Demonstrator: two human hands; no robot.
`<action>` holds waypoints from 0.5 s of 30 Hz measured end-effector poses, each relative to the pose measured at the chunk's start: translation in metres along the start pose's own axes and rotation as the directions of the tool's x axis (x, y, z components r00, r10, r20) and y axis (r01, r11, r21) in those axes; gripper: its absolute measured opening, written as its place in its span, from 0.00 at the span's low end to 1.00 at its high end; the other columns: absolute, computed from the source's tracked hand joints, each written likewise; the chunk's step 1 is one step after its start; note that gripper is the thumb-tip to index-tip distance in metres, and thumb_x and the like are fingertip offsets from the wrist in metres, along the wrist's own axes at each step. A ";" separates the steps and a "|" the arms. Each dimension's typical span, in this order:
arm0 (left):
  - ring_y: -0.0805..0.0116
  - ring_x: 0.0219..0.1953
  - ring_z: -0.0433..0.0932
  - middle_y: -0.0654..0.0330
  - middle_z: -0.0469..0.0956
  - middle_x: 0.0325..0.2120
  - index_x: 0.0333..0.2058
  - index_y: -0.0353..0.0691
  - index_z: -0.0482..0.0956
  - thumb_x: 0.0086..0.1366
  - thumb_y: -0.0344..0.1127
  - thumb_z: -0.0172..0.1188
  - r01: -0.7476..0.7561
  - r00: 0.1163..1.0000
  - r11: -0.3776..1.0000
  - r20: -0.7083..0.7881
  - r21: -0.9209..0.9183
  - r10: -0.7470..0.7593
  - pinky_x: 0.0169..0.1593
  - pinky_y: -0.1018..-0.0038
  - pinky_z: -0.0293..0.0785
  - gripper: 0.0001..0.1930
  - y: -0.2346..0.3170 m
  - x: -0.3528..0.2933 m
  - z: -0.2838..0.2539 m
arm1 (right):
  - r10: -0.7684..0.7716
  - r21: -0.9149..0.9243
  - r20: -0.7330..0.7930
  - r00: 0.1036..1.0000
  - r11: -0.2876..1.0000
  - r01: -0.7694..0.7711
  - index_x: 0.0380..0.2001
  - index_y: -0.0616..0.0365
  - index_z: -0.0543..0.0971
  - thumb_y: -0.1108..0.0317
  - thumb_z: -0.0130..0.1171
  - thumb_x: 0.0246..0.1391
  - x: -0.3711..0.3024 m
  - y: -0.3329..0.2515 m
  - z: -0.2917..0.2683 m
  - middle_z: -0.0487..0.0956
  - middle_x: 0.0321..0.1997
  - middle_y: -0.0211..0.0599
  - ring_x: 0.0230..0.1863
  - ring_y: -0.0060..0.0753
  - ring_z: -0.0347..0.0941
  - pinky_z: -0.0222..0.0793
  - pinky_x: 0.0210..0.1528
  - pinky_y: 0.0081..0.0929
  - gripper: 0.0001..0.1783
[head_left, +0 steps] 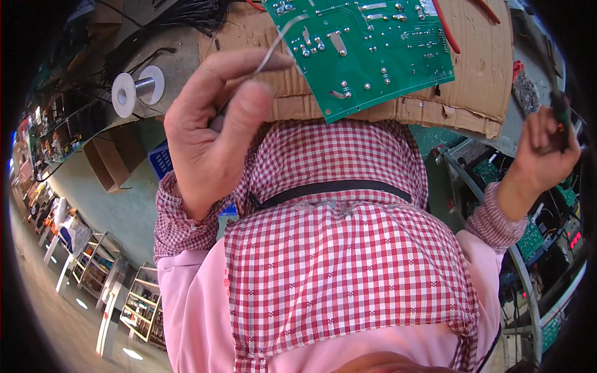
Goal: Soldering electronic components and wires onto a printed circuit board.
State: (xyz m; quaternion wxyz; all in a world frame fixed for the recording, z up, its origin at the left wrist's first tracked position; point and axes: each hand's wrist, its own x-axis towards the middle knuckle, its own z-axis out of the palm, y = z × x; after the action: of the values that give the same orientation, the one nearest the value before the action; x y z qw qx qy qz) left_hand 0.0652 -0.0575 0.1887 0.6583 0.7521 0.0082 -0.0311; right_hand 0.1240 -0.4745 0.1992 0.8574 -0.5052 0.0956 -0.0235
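Note:
My left hand [214,124] is closed in a pinch on a thin strand of solder wire [272,53]. The strand curves up from the fingers over the left edge of a green circuit board [373,62]. That board lies solder side up, with shiny joints and bare metal pads showing. Off at the far right, apart from the board, my right hand [544,149] is wrapped round the dark handle of a pen-like tool [561,107], seemingly a soldering iron. Its tip is too dim and blurred to make out.
Beneath the board lies a cardboard sheet [479,102] with a worn front edge. A white spool of solder wire [124,95] stands on the left, near a bundle of black cables [180,18]. Red wires [446,28] lie by the board. More green boards [532,239] sit in a rack at lower right.

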 end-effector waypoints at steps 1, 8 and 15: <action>0.75 0.39 0.80 0.58 0.83 0.37 0.43 0.31 0.80 0.69 0.29 0.58 -0.001 1.000 1.000 0.005 -0.013 0.001 0.45 0.80 0.74 0.09 -0.001 -0.001 0.000 | 0.015 -0.035 0.001 1.000 0.999 -0.014 0.42 0.73 0.74 0.61 0.49 0.56 -0.016 0.013 0.016 0.68 0.23 0.37 0.18 0.22 0.57 0.52 0.19 0.18 0.22; 0.76 0.38 0.77 0.60 0.82 0.36 0.45 0.32 0.80 0.70 0.33 0.56 -0.008 0.974 0.997 0.224 0.082 -0.011 0.44 0.80 0.72 0.11 -0.009 0.005 -0.003 | 0.083 -0.275 0.114 0.990 0.960 -0.049 0.52 0.76 0.73 0.57 0.43 0.61 -0.057 0.062 0.061 0.73 0.20 0.39 0.14 0.20 0.61 0.58 0.15 0.15 0.30; 0.80 0.36 0.74 0.63 0.82 0.35 0.46 0.35 0.81 0.70 0.36 0.58 0.129 0.971 0.985 0.186 0.114 -0.149 0.42 0.82 0.70 0.12 -0.008 0.007 0.000 | 0.123 -0.339 0.102 0.987 0.937 -0.082 0.52 0.75 0.73 0.55 0.43 0.62 -0.060 0.075 0.062 0.74 0.20 0.39 0.14 0.20 0.63 0.60 0.15 0.15 0.30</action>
State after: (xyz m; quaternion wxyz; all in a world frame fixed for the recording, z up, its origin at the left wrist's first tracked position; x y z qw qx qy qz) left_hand 0.0721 -0.0567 0.1808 0.6133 0.7754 -0.0047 -0.1504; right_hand 0.0726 -0.3759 0.1715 0.7638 -0.6377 0.0721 0.0687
